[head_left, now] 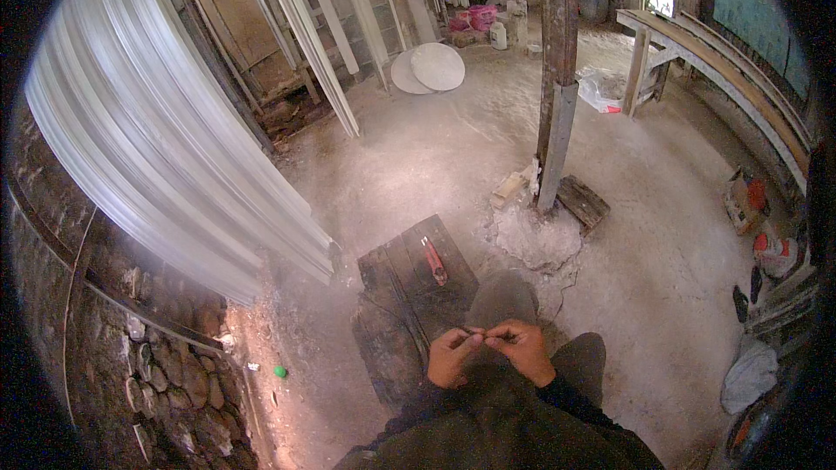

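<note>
At the lower centre of the frame, our left hand (450, 359) and right hand (522, 352) nearly meet, fingers pinched on a thin piece (475, 332) too small to identify. Above them, we see a red tool (433, 262) on a dark board (390, 268).

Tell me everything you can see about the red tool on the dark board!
The red tool is long and narrow, with a pale far tip and a darker near end. It lies slightly slanted on the dark board, touching nothing else that shows. Its exact kind and material are too small to tell.
</note>
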